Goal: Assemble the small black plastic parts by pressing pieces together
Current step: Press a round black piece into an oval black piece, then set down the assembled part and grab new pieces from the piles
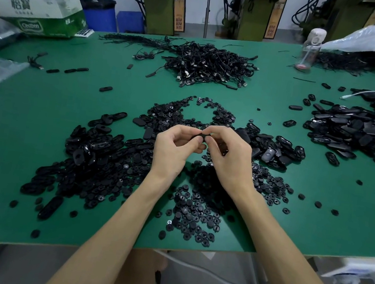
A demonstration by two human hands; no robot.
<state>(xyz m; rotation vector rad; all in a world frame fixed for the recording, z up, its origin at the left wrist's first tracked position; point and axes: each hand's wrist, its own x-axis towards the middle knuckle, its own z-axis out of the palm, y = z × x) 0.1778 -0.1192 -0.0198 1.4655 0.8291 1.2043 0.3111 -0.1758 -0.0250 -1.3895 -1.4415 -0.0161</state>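
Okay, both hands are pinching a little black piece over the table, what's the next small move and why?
Probably squeeze the thumbs and fingertips together to seat the pieces. The left hand and right hand already meet on the small black part, held above the heap of round black pieces on the green table. Whether it has already snapped together is hidden by the fingers.

The tabletop (40, 121) is plain deep green. Every small plastic part (98, 153) heaped on it is black, as is the cable pile (207, 65) near the far edge. One grey piece (268, 154) lies among them. A white cable (371, 92) crosses the right-edge heap.
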